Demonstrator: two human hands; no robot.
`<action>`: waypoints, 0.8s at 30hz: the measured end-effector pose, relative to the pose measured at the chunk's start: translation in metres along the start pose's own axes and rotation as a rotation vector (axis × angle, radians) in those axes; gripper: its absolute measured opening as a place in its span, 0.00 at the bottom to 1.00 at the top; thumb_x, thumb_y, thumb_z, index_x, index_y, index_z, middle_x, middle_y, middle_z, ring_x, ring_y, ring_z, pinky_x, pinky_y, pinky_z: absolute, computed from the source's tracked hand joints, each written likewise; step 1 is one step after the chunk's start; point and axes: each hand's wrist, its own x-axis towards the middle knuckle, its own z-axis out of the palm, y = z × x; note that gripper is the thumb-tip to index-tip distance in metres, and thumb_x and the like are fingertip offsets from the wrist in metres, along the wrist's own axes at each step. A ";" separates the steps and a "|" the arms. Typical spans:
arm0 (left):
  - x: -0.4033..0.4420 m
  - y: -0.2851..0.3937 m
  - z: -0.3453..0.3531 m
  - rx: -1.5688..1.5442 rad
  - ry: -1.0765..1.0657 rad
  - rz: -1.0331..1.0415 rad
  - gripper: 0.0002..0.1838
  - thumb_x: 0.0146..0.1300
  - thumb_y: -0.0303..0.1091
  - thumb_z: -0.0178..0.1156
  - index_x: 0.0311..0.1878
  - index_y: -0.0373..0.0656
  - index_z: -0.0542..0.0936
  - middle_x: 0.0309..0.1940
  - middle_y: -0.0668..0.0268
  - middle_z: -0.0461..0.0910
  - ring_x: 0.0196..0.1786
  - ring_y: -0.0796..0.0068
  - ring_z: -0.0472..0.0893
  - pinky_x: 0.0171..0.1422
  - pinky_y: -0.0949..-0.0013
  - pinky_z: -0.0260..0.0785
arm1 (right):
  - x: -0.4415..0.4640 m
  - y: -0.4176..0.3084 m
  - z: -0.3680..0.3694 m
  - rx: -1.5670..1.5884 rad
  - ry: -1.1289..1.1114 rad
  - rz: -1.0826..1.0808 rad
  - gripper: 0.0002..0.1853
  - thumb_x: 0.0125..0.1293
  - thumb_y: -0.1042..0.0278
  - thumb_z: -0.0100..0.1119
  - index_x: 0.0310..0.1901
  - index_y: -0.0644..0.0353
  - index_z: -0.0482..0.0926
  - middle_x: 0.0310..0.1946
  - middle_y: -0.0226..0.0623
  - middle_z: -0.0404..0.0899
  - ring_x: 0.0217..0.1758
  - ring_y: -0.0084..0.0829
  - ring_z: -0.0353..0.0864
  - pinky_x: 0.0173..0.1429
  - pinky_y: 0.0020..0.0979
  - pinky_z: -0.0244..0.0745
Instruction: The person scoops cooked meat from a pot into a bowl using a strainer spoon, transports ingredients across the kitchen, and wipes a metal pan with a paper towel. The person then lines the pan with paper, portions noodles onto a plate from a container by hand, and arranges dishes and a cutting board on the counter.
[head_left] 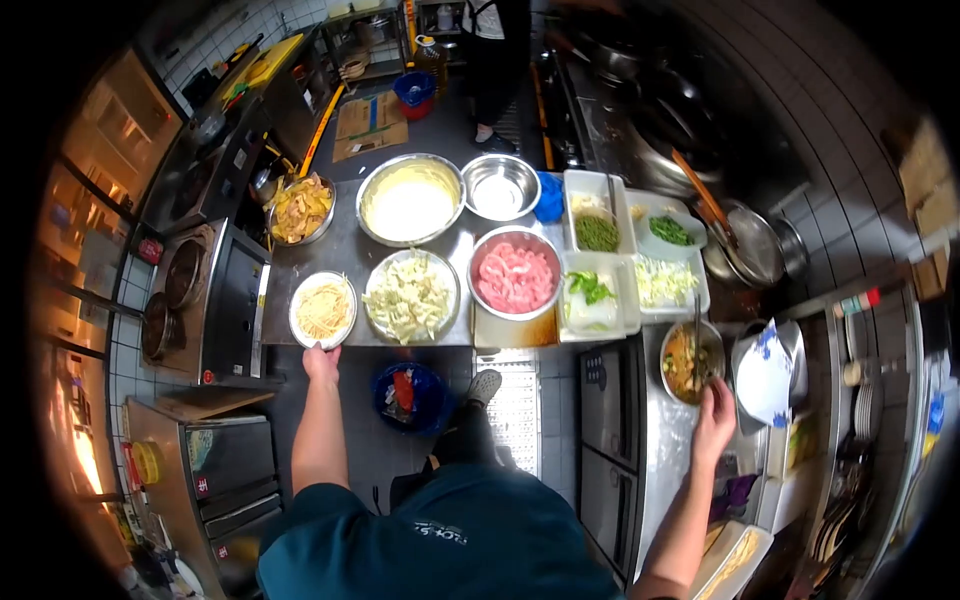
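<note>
My left hand [321, 362] is closed on the near rim of a white bowl [294, 326] of pale yellow shreds at the steel table's left front. At the right counter, my right hand [713, 412] grips the near right rim of a metal bowl [664, 365] of brown, soupy mixed food. A spoon [697, 312] leans in that bowl, its handle toward the far side. Beside the left bowl stands a basin of pale green torn cabbage [410, 296]. Farther right is a bowl of sliced pink meat [514, 276].
A basin of pale batter [411, 203], a metal bowl [500, 187] and plastic tubs of chopped greens [598, 232] share the table. Woks and a stove [680, 130] line the right. A blue bin [411, 398] sits on the floor below. Another person [492, 70] stands beyond the table.
</note>
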 end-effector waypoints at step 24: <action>-0.129 0.135 0.191 0.183 -0.348 0.123 0.18 0.73 0.24 0.54 0.64 0.34 0.71 0.51 0.58 0.83 0.43 0.73 0.86 0.41 0.74 0.82 | 0.264 -0.025 0.519 0.099 -0.529 0.534 0.08 0.66 0.68 0.59 0.34 0.65 0.78 0.24 0.33 0.76 0.20 0.26 0.75 0.23 0.26 0.73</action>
